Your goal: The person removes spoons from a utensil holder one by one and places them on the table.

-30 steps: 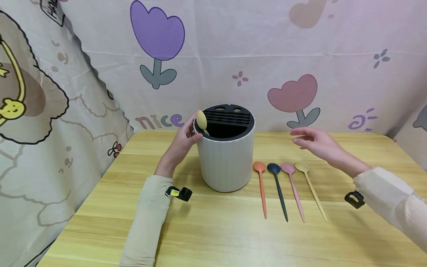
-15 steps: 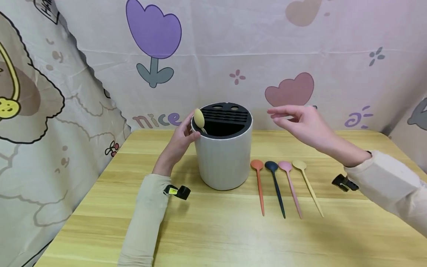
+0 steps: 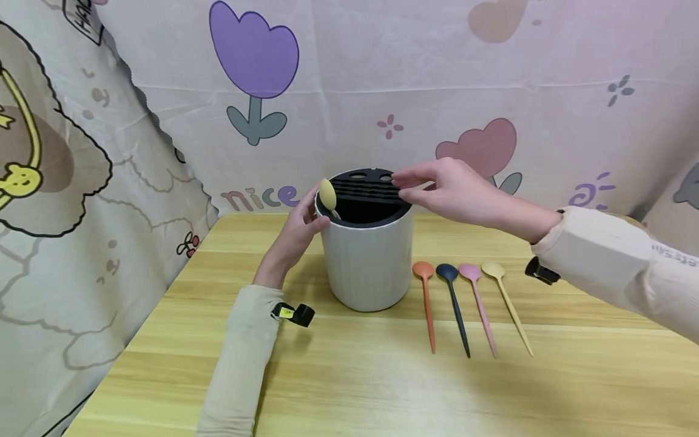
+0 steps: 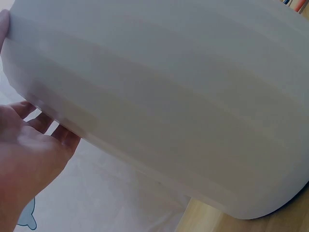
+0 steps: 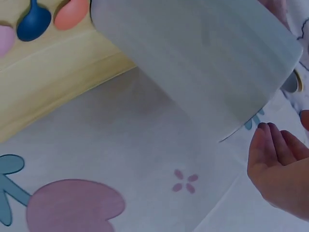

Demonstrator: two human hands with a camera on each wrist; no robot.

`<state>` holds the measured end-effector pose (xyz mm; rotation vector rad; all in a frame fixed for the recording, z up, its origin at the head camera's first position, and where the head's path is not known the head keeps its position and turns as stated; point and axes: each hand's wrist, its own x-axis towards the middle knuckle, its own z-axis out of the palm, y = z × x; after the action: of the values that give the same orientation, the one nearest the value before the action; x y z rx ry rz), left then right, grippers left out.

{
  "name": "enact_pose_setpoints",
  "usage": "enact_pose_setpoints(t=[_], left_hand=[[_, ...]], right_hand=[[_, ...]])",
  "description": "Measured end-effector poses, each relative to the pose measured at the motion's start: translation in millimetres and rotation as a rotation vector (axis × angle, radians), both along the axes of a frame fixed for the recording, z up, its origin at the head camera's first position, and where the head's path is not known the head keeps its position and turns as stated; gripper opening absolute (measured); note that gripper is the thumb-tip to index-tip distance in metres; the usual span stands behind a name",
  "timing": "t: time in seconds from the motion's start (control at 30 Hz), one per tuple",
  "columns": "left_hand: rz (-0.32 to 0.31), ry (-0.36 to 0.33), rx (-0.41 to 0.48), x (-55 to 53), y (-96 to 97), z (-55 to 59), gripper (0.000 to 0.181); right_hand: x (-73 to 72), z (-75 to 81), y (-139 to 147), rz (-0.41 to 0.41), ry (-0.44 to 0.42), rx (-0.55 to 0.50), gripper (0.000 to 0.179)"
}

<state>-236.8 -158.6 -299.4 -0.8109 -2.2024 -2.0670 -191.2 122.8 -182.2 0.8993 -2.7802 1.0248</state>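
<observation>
A white ribbed utensil holder (image 3: pixel 368 264) with a black slotted insert (image 3: pixel 377 177) stands upright on the table. My left hand (image 3: pixel 295 237) grips its left side near the rim, thumb at the front. A pale yellow spoon (image 3: pixel 327 195) stands in the holder by that hand, bowl up, lower handle hidden inside. My right hand (image 3: pixel 455 189) hovers at the right of the rim with nothing in its fingers; in the right wrist view it looks apart from the wall. Right of the holder lie an orange spoon (image 3: pixel 423 271), a navy spoon (image 3: pixel 448 272), a pink spoon (image 3: pixel 470 272) and a cream spoon (image 3: pixel 494 271).
The wooden table (image 3: pixel 349 382) extends in front of the holder. A patterned cloth (image 3: pixel 349 54) hangs behind it, and another cloth (image 3: pixel 54 279) borders the left edge. Each sleeve carries a small black wrist camera (image 3: pixel 542 271).
My right hand has moved left from above the spoons to the holder's rim. My left hand keeps its grip, and the spoons on the table have not moved.
</observation>
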Motion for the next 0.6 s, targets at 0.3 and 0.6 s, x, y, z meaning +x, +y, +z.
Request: enact_pose_setpoints(t=[0.3,0.6], left_hand=[[0.002,-0.008,-0.001,-0.2,-0.6,0.7,0.13],[-0.002,-0.017,-0.006,-0.8,0.1,-0.2,0.128]], right_hand=[[-16.0,12.8,-30.4,0.097,-0.023,0.048,0.034],[-29.5,15.2,-62.0,0.125,-0.173,0.036,0.038]])
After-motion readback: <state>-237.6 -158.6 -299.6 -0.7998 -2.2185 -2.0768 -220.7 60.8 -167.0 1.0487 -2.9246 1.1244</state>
